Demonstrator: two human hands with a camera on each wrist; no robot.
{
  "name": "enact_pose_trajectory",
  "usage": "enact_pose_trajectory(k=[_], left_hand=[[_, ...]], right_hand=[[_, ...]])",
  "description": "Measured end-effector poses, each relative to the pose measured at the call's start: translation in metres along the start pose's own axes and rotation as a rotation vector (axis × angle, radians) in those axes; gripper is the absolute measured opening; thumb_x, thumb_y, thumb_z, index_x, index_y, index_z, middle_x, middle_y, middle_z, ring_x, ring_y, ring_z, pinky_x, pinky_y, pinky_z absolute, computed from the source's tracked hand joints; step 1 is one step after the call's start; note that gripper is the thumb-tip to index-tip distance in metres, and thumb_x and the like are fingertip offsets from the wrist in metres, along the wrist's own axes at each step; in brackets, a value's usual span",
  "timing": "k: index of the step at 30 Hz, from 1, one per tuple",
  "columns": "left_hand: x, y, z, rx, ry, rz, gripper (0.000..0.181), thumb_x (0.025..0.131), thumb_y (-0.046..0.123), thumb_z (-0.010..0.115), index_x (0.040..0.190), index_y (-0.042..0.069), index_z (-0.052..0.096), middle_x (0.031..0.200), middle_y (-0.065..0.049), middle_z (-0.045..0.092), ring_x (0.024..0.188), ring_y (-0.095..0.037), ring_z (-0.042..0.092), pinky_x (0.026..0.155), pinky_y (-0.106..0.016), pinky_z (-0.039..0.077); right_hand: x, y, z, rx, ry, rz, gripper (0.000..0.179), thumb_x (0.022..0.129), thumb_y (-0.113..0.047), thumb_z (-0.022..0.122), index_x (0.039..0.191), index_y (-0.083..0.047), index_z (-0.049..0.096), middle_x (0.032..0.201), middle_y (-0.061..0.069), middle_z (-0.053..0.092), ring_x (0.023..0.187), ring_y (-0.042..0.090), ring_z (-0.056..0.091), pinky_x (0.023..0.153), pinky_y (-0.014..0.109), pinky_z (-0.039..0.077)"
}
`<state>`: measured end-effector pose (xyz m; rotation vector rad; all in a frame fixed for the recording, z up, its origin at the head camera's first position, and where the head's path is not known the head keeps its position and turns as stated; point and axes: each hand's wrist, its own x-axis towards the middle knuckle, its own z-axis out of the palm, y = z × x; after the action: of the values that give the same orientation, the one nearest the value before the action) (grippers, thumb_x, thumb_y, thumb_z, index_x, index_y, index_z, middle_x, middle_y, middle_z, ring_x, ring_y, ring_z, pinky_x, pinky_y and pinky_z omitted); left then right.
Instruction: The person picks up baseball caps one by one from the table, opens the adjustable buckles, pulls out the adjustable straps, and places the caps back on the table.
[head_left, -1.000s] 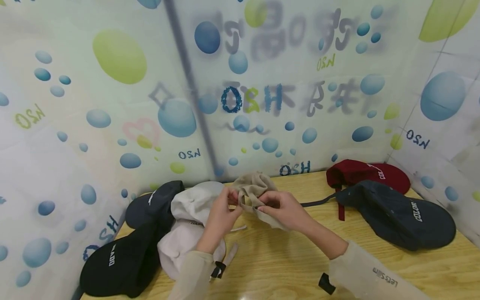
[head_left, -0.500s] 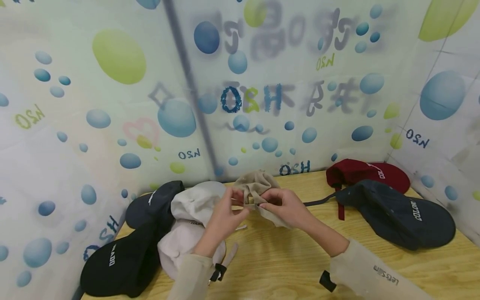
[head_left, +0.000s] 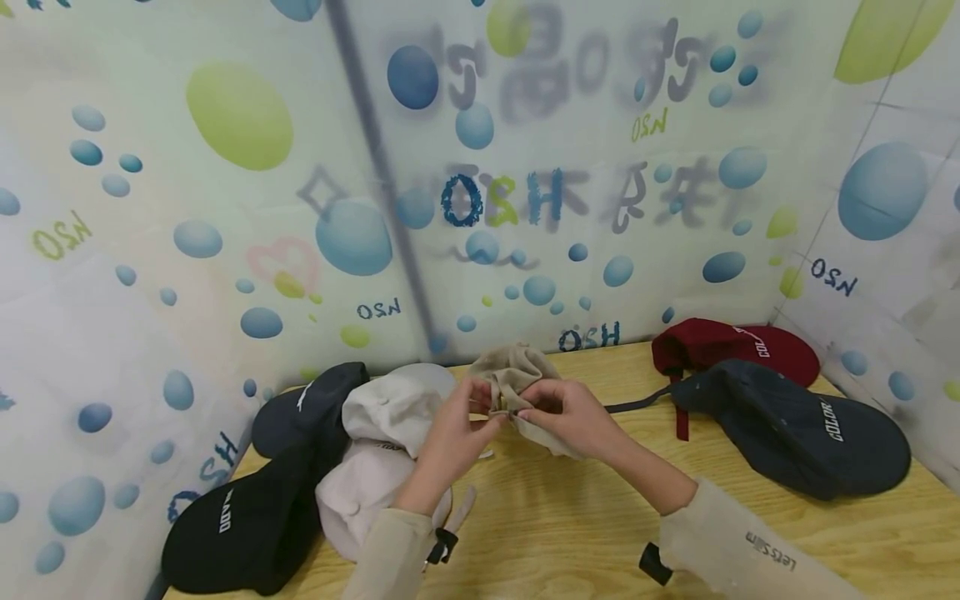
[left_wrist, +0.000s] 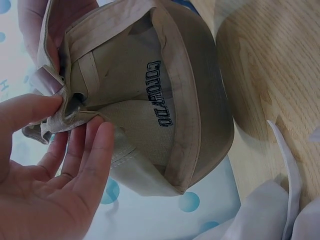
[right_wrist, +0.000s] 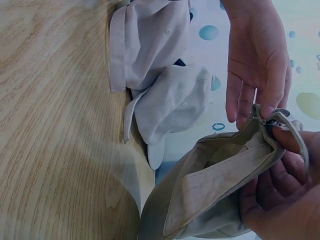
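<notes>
A beige baseball cap (head_left: 517,360) is held just above the table by both hands. My left hand (head_left: 457,433) pinches the cap's back strap (left_wrist: 75,120) between thumb and fingers. On the other side of the strap, my right hand (head_left: 573,419) grips the cap's back edge. A small metal-looking buckle (right_wrist: 276,123) sits between the two hands in the right wrist view. Dark lettering shows inside the cap (left_wrist: 140,115) in the left wrist view, where its opening faces the camera. The fingertips partly cover the strap and buckle.
To the left lie two pale caps (head_left: 393,408), a navy cap (head_left: 288,421) and a black cap (head_left: 236,533). A red cap (head_left: 738,350) and a dark blue cap (head_left: 798,437) lie on the right of the wooden table (head_left: 547,533). A patterned curtain (head_left: 525,267) stands behind.
My left hand has shifted slightly right, closer to my right hand, and the gap at the strap looks narrower. The right hand has hardly moved. The other caps lie unchanged.
</notes>
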<state>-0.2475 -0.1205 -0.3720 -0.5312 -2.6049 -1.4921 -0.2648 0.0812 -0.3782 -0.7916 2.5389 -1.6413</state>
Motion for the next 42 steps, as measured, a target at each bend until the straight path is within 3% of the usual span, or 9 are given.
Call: enact_pose_trajectory(k=[42], left_hand=[[0.0032,-0.0021,0.0008,0.06,0.007,0.006,0.014,0.097,0.004,0.061,0.105,0.006,0.05,0.102,-0.011,0.059,0.094,-0.02,0.063,0.079,-0.029,0.057]], right_hand=[[0.0002,0.0028,0.0018,-0.019,-0.008,-0.005,0.015,0.097,-0.014,0.065,0.106,-0.003,0.072,0.101,0.012,0.071,0.085,0.012,0.062,0.073,0.023,0.052]])
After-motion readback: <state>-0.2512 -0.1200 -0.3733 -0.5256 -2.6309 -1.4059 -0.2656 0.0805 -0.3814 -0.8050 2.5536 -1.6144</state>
